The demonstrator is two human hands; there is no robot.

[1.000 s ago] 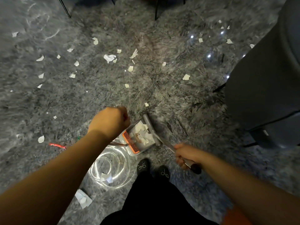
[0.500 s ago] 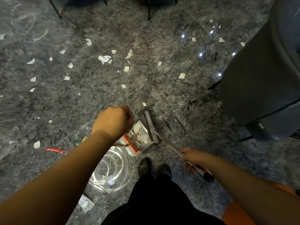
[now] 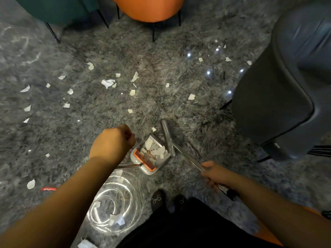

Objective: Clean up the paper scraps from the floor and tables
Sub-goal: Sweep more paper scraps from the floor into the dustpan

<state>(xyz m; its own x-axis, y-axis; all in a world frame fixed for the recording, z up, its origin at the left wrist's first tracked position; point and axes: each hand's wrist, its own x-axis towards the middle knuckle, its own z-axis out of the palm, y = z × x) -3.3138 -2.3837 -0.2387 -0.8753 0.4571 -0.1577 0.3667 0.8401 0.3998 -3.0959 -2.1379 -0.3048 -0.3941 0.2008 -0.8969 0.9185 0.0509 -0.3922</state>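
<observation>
Standing on a shaggy grey rug (image 3: 170,97) with paper scraps (image 3: 108,83) all over it, mostly across the upper left and middle of the frame, plus a few more in the upper right near the dark grey chair (image 3: 279,97). My left hand (image 3: 112,143) sits in the middle of the frame, curled into a fist. A thin handle pokes out from under my wrist toward the dustpan (image 3: 152,171), so I guess I'm gripping that, though the fingers themselves are hidden from this angle. The dustpan sits just right of that hand, light-coloured with an orange comb strip (image 3: 145,161) along its near edge, and it's got a pile of white scraps inside it.

My right hand (image 3: 215,174) is lower right of center, fingers wrapped around the broom handle (image 3: 188,159). The handle runs up and left to the grey broom head (image 3: 168,136), which is down on the rug right against the far right side of the dustpan. 1 little scrap lies just beyond the pan's open end.

Bottom middle there's a clear glass bowl (image 3: 114,206) with a few scraps in it, just left of my black shoes (image 3: 158,199). A small red thing (image 3: 48,189) lies on the rug at lower left. An orange chair (image 3: 148,8) and a dark green chair (image 3: 59,9) are along the top edge.
</observation>
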